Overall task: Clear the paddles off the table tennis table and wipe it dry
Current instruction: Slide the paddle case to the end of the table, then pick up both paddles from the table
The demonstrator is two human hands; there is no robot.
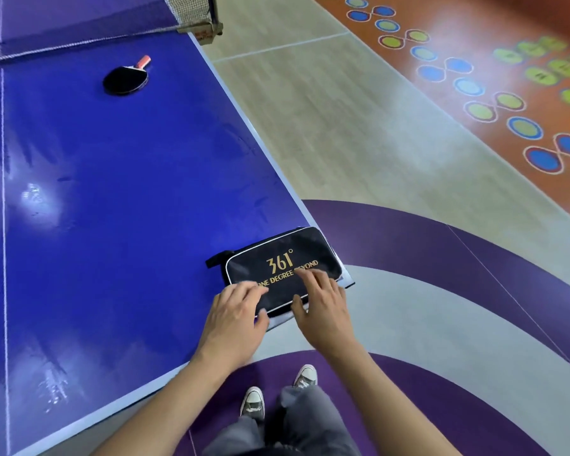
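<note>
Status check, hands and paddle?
Left hand pinches paddle case edge, right hand flat on it. Paddle lies near net, untouched. Table wet, path clear.

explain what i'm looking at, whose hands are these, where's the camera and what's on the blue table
No machine here: a person wears one camera on the head, looking down at their own two hands. The blue table tennis table looks wet in patches. A black case lies at its near right corner. The left hand and right hand both rest on it; blur hides whether they grip it. A black paddle with a red handle lies near the net.
</note>
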